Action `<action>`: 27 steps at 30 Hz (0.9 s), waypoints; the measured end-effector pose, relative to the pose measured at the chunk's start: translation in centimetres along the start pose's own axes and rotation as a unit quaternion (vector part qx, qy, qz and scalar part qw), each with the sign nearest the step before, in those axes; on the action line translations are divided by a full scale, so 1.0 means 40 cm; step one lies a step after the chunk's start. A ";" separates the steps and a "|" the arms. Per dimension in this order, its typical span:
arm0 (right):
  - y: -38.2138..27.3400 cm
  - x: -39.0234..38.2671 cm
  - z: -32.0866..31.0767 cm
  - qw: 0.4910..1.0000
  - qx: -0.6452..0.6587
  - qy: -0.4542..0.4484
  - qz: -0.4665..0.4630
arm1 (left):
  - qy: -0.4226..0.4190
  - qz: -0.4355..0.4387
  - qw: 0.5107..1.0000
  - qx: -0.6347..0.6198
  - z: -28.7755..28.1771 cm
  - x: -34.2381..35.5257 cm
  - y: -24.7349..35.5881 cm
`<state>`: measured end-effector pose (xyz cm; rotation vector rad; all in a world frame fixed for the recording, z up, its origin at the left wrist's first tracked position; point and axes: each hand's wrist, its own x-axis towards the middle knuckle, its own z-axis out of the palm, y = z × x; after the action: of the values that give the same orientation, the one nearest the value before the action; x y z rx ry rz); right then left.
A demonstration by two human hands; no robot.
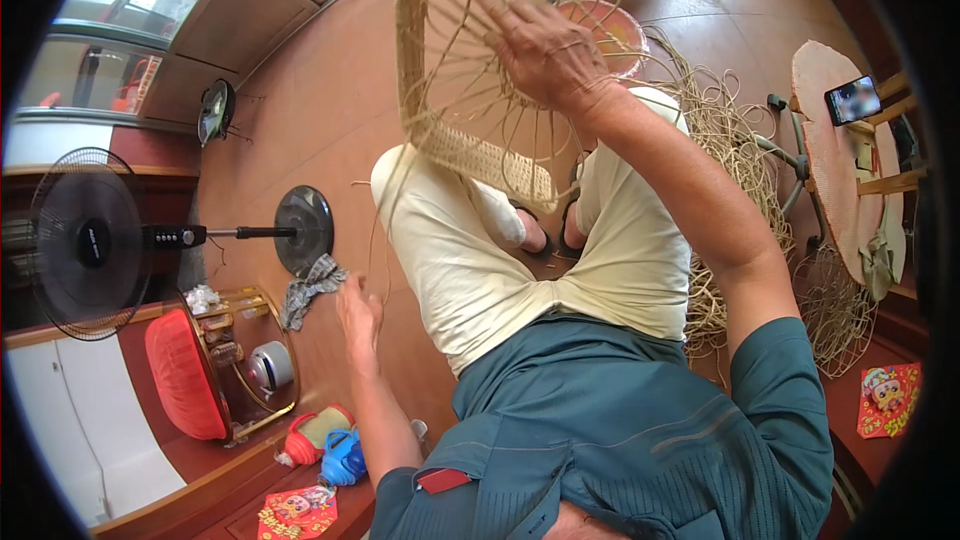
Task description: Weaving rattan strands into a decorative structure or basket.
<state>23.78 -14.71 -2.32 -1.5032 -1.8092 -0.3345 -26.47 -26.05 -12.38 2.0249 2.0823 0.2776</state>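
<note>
A half-woven cane basket (487,162), with a tightly woven rim band and loose spokes looping across its middle, tilts against my knees. My right hand (552,52) reaches over the spokes, its fingers bent among them and partly smeared by motion; it grips the basket there. Out to the left, beside my thigh, my left hand (360,320) is raised with its fingers pinched together. A thin cane strand (376,230) runs down from the basket's side to these fingers.
Loose cane (725,210) lies heaped at my right. Beyond the basket sits a red basin (608,35). A standing fan (95,230), its round base (304,230) and a grey cloth (312,290) are left. A phone (853,100) rests on a rounded board (830,170) at right.
</note>
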 end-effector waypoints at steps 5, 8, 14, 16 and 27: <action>0.027 0.007 -0.023 0.999 -0.009 0.032 0.025 | 0.088 0.174 0.979 -0.059 -0.147 0.075 0.391; 0.007 0.004 -0.016 1.000 -0.008 0.023 0.008 | 0.113 0.188 0.966 -0.135 -0.155 0.127 0.522; -0.016 -0.009 -0.024 1.000 -0.010 -0.006 -0.004 | 0.065 0.190 0.977 -0.077 -0.111 0.188 0.577; -0.015 -0.010 -0.020 1.000 -0.011 -0.011 0.000 | 0.104 0.231 0.960 -0.120 -0.104 0.182 0.571; -0.019 -0.013 -0.011 1.000 -0.003 0.017 -0.008 | 0.127 0.245 0.961 -0.018 -0.110 0.149 0.472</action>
<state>23.25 -15.58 -2.19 -1.4783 -1.7969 -0.3706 -9.83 -19.43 -2.88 2.5734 1.6429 0.6834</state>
